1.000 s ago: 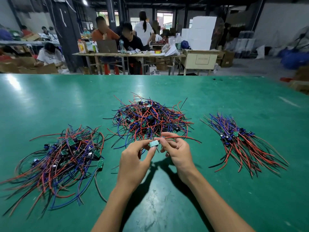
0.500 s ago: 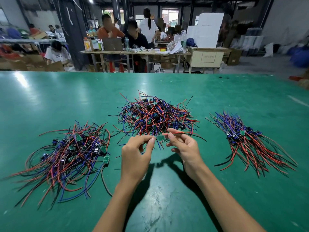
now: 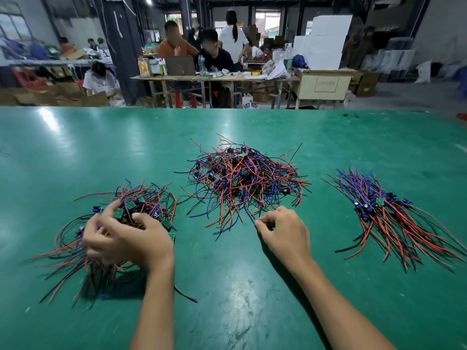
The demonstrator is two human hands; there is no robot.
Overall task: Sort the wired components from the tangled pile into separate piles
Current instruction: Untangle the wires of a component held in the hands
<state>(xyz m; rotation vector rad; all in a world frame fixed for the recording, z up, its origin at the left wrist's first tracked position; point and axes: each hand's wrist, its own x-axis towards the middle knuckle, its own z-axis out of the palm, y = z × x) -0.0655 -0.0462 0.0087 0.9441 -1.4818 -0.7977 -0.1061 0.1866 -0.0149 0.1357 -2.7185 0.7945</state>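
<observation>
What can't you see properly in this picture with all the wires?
- Head view: the left hand covers the middle of the left pile, and its fingers are blurred, so whether it holds anything cannot be told.
- The right hand pinches a blue wire; its far end is lost in the tangled pile.
- The right pile is cut off by the right edge.
- Markings on the small green boards are too small.
</observation>
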